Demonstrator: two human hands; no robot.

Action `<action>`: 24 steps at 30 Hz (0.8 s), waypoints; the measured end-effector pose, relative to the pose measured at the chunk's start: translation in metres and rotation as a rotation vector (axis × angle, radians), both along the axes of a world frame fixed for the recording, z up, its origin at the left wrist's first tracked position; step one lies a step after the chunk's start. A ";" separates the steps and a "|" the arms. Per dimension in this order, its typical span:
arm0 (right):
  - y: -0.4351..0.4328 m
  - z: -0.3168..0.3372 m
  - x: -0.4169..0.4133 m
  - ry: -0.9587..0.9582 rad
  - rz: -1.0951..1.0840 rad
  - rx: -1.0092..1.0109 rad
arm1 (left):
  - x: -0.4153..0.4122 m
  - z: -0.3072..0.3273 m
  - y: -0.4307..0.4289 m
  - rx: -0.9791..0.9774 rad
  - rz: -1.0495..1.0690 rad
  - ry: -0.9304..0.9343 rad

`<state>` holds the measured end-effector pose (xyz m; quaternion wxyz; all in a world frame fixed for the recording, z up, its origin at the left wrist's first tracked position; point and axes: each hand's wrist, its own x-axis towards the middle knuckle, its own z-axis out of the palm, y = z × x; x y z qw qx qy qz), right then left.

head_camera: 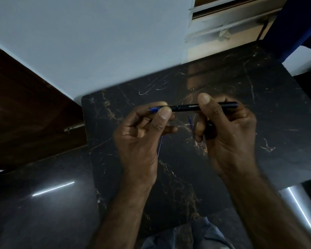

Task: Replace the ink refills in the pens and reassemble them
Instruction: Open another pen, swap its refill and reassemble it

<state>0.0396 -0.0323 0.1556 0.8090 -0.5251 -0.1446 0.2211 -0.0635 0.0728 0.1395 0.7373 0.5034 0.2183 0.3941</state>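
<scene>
We hold a slim black plastic pen (192, 107) with a blue tip section, above the dark veined marble tabletop (258, 90). Its long axis runs left-right, tip leftward. Our left hand (142, 133) pinches the blue tip end; our right hand (226, 130) grips the barrel (a thin blue refill (191, 123) shows beneath).

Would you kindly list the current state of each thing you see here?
Black pen: held level above the table, both hands on it.
Blue tip section: pinched in the left hand, meeting the barrel.
Right hand: gripping the barrel.
Thin blue refill: loose, between the hands.
Dark marble table: glossy.
</scene>
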 end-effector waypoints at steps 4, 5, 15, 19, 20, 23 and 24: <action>0.008 0.003 -0.006 0.076 -0.035 0.023 | 0.002 0.002 0.013 0.117 -0.013 -0.011; 0.010 0.004 -0.007 0.085 -0.047 0.029 | 0.002 0.003 0.015 0.148 -0.018 -0.013; 0.023 0.002 -0.012 0.185 -0.107 0.034 | 0.007 -0.007 0.034 0.280 -0.074 -0.022; 0.016 -0.012 -0.012 0.249 -0.160 -0.005 | 0.003 -0.049 0.063 0.186 -0.145 0.173; 0.013 -0.016 -0.011 0.258 -0.164 -0.017 | 0.002 -0.068 0.070 0.239 -0.120 0.349; 0.003 -0.025 -0.010 0.281 -0.161 -0.013 | -0.003 -0.128 0.083 0.546 -0.111 0.867; 0.001 -0.027 -0.010 0.284 -0.160 -0.016 | -0.004 -0.144 0.082 0.673 -0.166 1.010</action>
